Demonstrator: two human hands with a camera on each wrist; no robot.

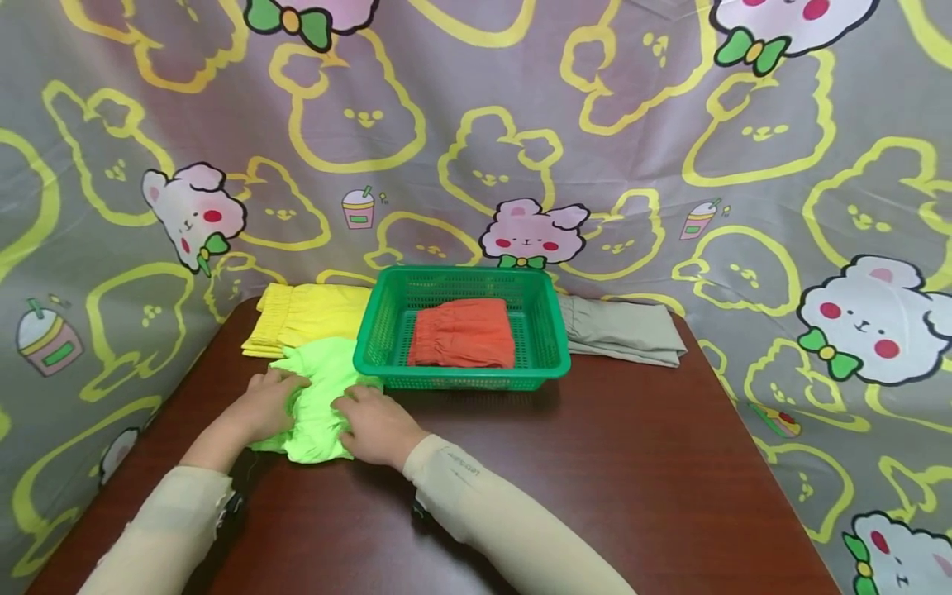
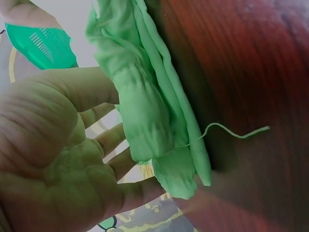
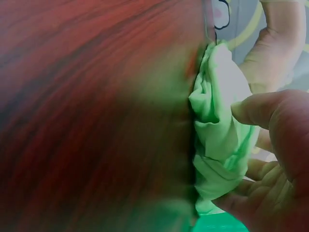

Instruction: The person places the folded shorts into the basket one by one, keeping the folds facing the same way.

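Note:
A bright green garment with gathered elastic edges, seemingly pants, lies folded and rumpled on the table in front of the basket. My left hand rests at its left side, fingers spread and touching the cloth. At its right side my right hand touches the fabric with thumb and fingertips. In the left wrist view, a loose thread trails from the layered green cloth beside the left hand. The right wrist view has the right thumb against the cloth.
A green plastic basket stands at the table's back, holding a folded orange garment with an elastic waistband. Folded yellow clothing lies left of it, folded grey clothing right. A cartoon-print curtain surrounds the brown table.

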